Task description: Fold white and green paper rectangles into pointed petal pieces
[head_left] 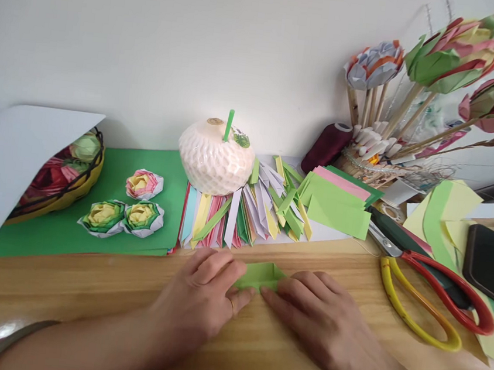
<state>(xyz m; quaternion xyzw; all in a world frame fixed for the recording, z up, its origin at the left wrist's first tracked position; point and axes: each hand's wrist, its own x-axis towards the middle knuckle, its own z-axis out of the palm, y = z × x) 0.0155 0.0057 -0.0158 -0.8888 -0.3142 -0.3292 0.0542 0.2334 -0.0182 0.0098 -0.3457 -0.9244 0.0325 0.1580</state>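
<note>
A small piece of light green paper (260,275), with creases showing, lies on the wooden table between my hands. My left hand (207,290) grips its left end, thumb along the near edge and fingers curled on top. At the other end, my right hand (311,303) pinches the paper, its thumb tip close to the left thumb. Fingers cover both ends of the sheet. Just beyond lie many folded paper strips (244,214) in green, yellow, white and pink, plus a stack of green paper rectangles (337,203).
Red-and-yellow-handled scissors (402,255) and a black phone (492,264) lie right. Several paper flowers (142,215) sit on green sheets (116,165), beside a basket (66,198) under white paper (20,155). A white textured vessel (214,158), thread spool (328,146) and flower bouquet (463,60) stand behind.
</note>
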